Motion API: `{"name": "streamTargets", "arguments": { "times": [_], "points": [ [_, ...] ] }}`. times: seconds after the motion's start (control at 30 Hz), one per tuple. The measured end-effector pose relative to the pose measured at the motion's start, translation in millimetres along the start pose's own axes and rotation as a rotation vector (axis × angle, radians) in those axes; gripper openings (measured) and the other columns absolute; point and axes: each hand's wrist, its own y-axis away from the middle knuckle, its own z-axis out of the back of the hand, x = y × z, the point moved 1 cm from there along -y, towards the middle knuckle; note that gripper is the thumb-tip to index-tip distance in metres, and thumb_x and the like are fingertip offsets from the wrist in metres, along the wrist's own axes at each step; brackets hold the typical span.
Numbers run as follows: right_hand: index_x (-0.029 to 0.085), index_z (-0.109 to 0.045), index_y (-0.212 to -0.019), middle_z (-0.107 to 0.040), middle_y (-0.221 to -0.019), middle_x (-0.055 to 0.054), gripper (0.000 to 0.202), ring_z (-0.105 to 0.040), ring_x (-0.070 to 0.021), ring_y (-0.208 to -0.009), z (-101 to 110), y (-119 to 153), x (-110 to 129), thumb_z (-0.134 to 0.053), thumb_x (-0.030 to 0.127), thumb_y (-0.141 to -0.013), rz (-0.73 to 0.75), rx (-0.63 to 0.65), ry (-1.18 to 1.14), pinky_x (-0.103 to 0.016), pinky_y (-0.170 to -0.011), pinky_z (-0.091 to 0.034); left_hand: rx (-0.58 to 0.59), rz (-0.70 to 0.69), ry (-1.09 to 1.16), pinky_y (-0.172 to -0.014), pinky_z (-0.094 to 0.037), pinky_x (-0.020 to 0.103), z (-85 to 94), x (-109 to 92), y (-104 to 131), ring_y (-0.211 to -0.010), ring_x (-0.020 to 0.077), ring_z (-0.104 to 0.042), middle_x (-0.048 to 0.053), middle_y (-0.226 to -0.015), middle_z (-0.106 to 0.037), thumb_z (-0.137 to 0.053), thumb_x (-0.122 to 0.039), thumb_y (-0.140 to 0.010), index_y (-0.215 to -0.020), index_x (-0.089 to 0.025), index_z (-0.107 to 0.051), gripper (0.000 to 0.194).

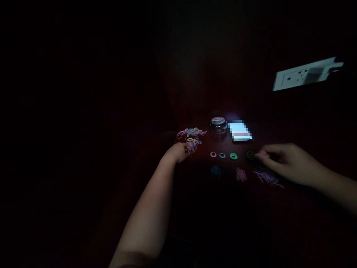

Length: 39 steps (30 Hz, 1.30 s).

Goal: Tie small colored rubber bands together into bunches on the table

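Note:
A mixed heap of colourful rubber bands lies on a dark tabletop. My left hand is at its near edge, fingers curled against some purple bands; what they grip is hard to see. My right hand has thumb and forefinger pinched together beside a dark olive ring of bands; anything between the tips is too small to make out. Left of it, in a row, lie a green ring, a blue ring and a pink ring.
Nearer me are a dark blue pile, a pink pile and a purple pile of bands. Behind stand a clear round jar and a lit phone. A white socket panel is at upper right. Surroundings are very dark.

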Motion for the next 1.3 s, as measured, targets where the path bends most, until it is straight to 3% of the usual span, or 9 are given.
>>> {"name": "streamTargets", "arguments": {
  "times": [0.33,0.5,0.63,0.83,1.1,1.3],
  "points": [
    [0.016,-0.058,-0.069,-0.052,-0.060,-0.001,0.044,-0.047,-0.0133,-0.056,0,-1,1,-0.053,0.057,-0.085,0.006,0.001,-0.010,-0.027,-0.055,-0.036,-0.082,0.035,-0.048,-0.078,-0.050,0.026,-3.9,7,-5,-0.082,0.0186,-0.066,0.003,-0.094,-0.073,-0.063,-0.018,-0.075,-0.094,-0.025,-0.073,0.022],
    [0.016,-0.056,-0.067,-0.051,-0.060,0.000,0.042,-0.046,-0.0132,-0.056,0,-1,4,-0.053,0.054,-0.086,0.023,-0.002,-0.005,-0.027,-0.055,-0.036,-0.194,-0.216,-0.017,-0.094,-0.047,0.029,-5.7,2,-11,-0.100,0.0194,-0.063,0.006,-0.108,-0.069,-0.055,-0.017,-0.083,-0.100,-0.023,-0.073,0.026],
    [0.017,-0.057,-0.067,-0.052,-0.060,-0.001,0.039,-0.047,-0.0137,-0.056,0,-1,4,-0.055,0.050,-0.086,0.036,-0.001,-0.014,-0.027,-0.054,-0.036,-0.104,-0.358,-0.012,-0.099,-0.045,0.030,-10.9,1,-19,-0.102,0.0178,-0.062,0.006,-0.110,-0.067,-0.056,-0.014,-0.082,-0.101,-0.022,-0.074,0.028],
    [0.018,-0.056,-0.066,-0.050,-0.059,0.001,0.037,-0.045,-0.0125,-0.055,-1,-2,1,-0.057,0.050,-0.085,0.047,-0.016,0.000,-0.026,-0.054,-0.036,-0.003,-0.330,-0.026,-0.101,-0.045,0.031,-16.1,9,-26,-0.105,0.0178,-0.061,0.005,-0.115,-0.065,-0.059,-0.009,-0.079,-0.110,-0.024,-0.073,0.036],
    [0.018,-0.056,-0.066,-0.050,-0.059,0.001,0.033,-0.045,-0.0120,-0.055,-2,-1,3,-0.056,0.044,-0.086,0.064,-0.029,0.013,-0.025,-0.053,-0.036,-0.033,-0.217,0.012,-0.094,-0.048,0.028,-16.2,11,-28,-0.098,0.0178,-0.065,0.004,-0.104,-0.071,-0.067,-0.021,-0.078,-0.096,-0.022,-0.076,0.020],
    [0.018,-0.054,-0.065,-0.050,-0.058,0.002,0.033,-0.045,-0.0115,-0.054,-3,-1,4,-0.055,0.042,-0.087,0.087,-0.046,0.022,-0.025,-0.053,-0.035,-0.049,-0.233,0.008,-0.082,-0.050,0.024,-16.2,10,-27,-0.085,0.0153,-0.066,0.002,-0.092,-0.073,-0.064,-0.021,-0.079,-0.085,-0.021,-0.074,0.011]
  ]
}}
